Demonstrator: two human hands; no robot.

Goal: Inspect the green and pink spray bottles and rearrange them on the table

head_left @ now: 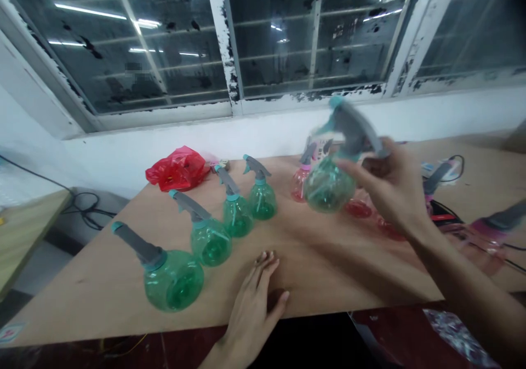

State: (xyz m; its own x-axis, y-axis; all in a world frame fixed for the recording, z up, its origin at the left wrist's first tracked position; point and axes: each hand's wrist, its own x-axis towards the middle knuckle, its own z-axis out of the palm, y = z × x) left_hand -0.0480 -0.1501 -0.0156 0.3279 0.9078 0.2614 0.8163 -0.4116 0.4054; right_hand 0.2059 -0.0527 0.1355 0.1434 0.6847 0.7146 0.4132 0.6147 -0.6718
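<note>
No wording can be read with certainty. A small white rectangular sticker with a pale blue border [11, 332], on the near left corner of the light-brown wooden table [102, 303], bears red marks too small to decipher. Dark print on pale packaging [324, 138] near the white wall [271, 133] is blurred.

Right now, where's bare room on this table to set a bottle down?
Centrally, between the green spray bottles and pink spray bottles, right of your left grip; also left of the green row, toward the table edge. The right side is crowded: pink bottles, black cable.
</note>
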